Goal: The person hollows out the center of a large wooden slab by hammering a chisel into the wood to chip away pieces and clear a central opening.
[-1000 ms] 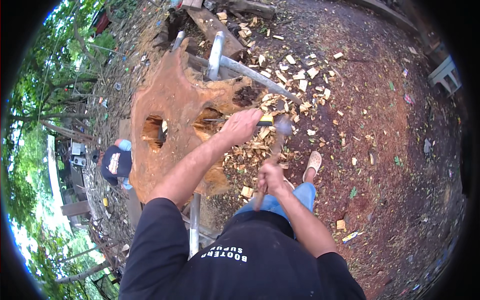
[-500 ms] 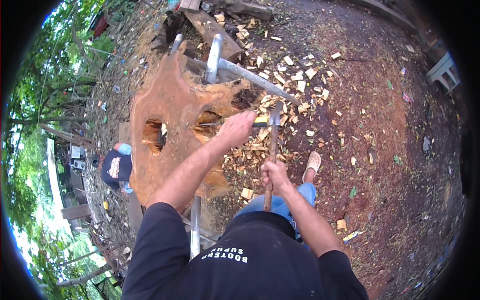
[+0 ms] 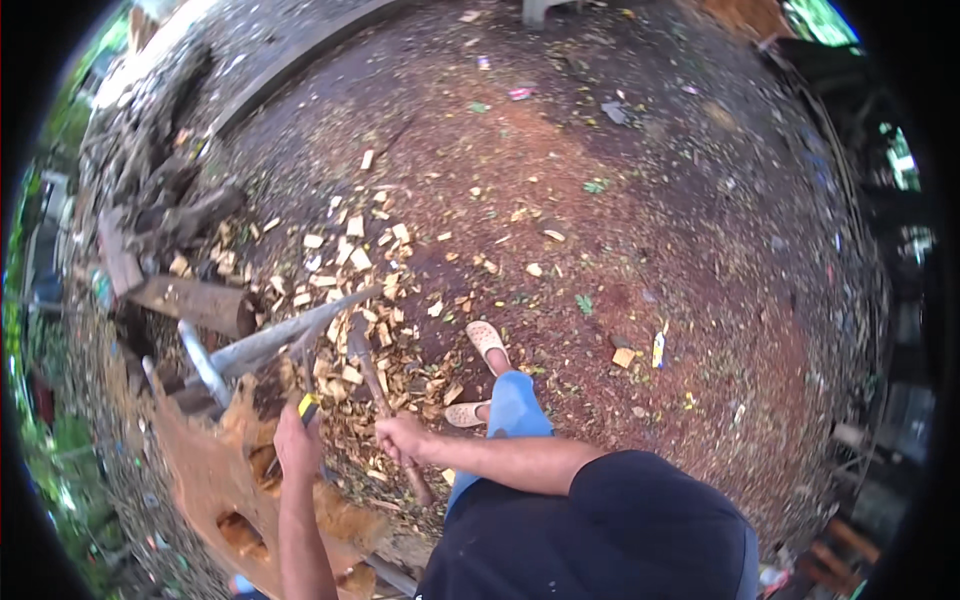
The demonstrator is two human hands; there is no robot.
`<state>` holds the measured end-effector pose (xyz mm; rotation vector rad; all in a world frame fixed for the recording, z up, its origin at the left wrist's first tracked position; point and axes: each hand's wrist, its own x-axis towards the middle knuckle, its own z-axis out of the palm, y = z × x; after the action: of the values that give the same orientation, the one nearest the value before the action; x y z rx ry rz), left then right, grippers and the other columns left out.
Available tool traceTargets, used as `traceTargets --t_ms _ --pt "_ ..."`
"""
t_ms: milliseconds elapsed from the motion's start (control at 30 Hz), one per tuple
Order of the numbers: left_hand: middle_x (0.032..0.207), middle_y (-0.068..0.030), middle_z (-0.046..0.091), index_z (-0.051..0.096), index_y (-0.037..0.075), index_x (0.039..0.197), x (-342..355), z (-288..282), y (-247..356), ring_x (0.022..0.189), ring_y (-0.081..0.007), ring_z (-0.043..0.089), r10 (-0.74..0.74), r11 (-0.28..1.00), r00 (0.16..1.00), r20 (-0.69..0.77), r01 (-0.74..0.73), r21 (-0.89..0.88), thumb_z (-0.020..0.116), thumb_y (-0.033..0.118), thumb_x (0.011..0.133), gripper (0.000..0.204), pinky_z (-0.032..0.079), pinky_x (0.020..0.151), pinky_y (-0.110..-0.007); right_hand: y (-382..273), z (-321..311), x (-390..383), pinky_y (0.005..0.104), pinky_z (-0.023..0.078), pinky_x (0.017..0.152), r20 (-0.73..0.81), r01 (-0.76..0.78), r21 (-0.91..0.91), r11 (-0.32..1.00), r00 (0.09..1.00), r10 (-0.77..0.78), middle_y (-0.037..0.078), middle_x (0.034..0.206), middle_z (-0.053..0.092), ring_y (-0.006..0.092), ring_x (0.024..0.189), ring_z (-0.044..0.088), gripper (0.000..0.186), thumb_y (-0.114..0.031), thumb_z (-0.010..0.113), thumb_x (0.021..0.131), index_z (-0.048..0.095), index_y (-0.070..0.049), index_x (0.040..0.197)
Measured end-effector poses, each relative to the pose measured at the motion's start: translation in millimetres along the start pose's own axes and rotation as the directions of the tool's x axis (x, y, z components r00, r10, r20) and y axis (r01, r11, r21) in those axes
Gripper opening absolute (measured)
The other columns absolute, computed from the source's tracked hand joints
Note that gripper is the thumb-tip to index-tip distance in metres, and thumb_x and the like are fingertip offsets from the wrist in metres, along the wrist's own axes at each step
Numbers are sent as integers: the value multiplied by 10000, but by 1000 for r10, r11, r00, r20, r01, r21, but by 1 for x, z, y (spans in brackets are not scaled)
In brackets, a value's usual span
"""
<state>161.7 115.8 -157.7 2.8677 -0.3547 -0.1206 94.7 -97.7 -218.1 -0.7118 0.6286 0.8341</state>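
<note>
My left hand (image 3: 297, 442) is closed round a chisel (image 3: 309, 405), whose yellow and black handle end sticks out above my fist; its blade is hidden. It is over a thick, irregular wood slab (image 3: 190, 450) with hollowed-out holes, at the lower left. My right hand (image 3: 403, 437) grips the wooden handle of a hammer (image 3: 370, 372). Its metal head is up and to the left, above the wood chips, and is blurred, so its exact shape cannot be made out. The hammer is apart from the chisel.
Pale wood chips (image 3: 355, 227) are scattered over the brown ground. Metal pipes (image 3: 203, 362) stand at the slab's far end, near a log (image 3: 195, 303). My feet, in beige clogs (image 3: 486, 338), are right of the chips. A white plastic chair leg (image 3: 536, 12) shows at the far edge.
The view has swung to the right, so the slab now lies at the lower left and more ground shows. The hammer head has come away from the chisel's end. Both hands keep their grip.
</note>
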Motion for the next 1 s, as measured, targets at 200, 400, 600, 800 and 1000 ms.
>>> traceTargets --t_ms 200,400,600,800,1000 --pt "887 -241 619 538 30 1013 21 -31 34 856 -458 602 -209 977 973 94 213 -30 672 201 882 254 468 728 -518 12 6 25 305 417 344 98 16 -378 926 995 23 29 510 527 116 374 482 214 -173 625 808 543 -81 634" --pt "869 -191 675 613 72 972 11 3 6 803 -391 661 -211 971 953 216 179 160 717 290 781 307 528 715 -496 -6 -27 7 332 449 348 76 -31 -289 957 996 55 30 525 544 142 379 524 184 -206 609 805 589 -68 684" --pt "863 -99 692 663 137 880 -94 17 20 862 -293 668 42 953 880 473 -178 245 771 339 664 314 504 818 -442 -6 -61 -17 312 434 377 56 -70 -291 954 994 90 15 528 474 123 393 448 220 -224 575 817 509 -88 658" --pt "939 -83 632 625 123 969 -10 2 65 964 -289 599 200 971 960 198 -221 92 786 253 648 382 440 837 -449 -34 -117 -5 359 401 355 -117 -27 -220 975 993 1 -3 544 439 156 408 428 196 -210 628 798 504 -104 689" --pt "889 -106 635 567 82 882 17 38 55 922 -314 630 48 996 993 111 -55 65 703 129 697 235 446 813 -450 -69 -124 -30 315 395 394 -49 -79 -194 978 996 71 -22 538 403 126 411 396 192 -209 526 822 439 -146 663"
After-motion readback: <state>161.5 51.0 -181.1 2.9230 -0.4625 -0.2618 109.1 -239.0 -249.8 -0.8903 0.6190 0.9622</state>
